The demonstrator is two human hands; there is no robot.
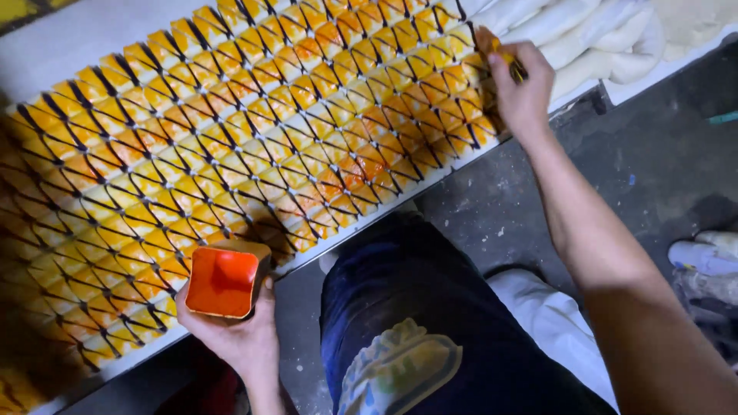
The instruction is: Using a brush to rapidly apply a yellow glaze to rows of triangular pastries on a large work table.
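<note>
A long white work surface runs diagonally above a dark, stained concrete floor. It carries a dense grid of yellow-orange diamond-shaped pieces, packed edge to edge with dark gaps between them. Pale rolled bundles lie at the far right end of the surface.

The left hand holds an orange, square-mouthed cup just below the near edge of the surface. The fingers wrap its underside and the mouth tilts upward, apparently to keep its interior accessible.

The right hand reaches to the far right edge of the grid. Its fingers close in a narrow pinch on a small orange piece; a thin dark item also appears in the grip, identity unclear.

A pale shoe rests on the floor at right.
</note>
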